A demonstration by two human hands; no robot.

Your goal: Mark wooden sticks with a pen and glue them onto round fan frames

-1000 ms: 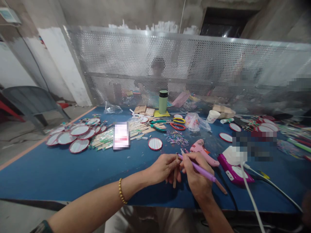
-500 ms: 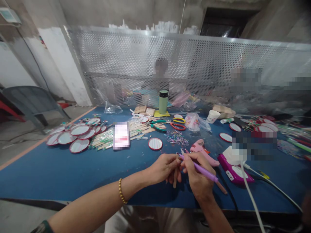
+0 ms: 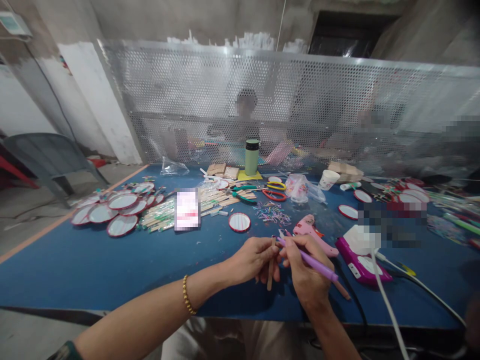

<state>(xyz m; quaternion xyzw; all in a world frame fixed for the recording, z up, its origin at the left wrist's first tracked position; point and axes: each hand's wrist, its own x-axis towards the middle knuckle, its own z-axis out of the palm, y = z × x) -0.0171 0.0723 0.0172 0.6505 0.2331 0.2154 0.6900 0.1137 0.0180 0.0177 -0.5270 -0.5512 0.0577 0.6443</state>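
My left hand (image 3: 253, 258) pinches a flat wooden stick (image 3: 270, 277), held upright near the table's front edge. In my right hand (image 3: 309, 272) is a purple pen (image 3: 317, 265), gripped as for writing, its tip close to the stick's upper end. A small dark purple mark shows at the top of the stick. Behind my right hand lies a pink glue gun (image 3: 313, 235). A round white disc with a red rim (image 3: 239, 222) and a heap of small coloured pieces (image 3: 273, 213) lie just beyond my hands.
Red-rimmed discs (image 3: 103, 212) pile up at the left beside bundled wooden sticks (image 3: 161, 215). Pliers (image 3: 274, 194), a green tumbler (image 3: 252, 157) and a paper cup (image 3: 330, 179) stand or lie farther back. A purple power strip (image 3: 356, 262) with cables is at right. A perforated metal screen (image 3: 187, 90) borders the table.
My hands, the stick and the pen stay almost in place. The person behind the screen has shifted slightly.
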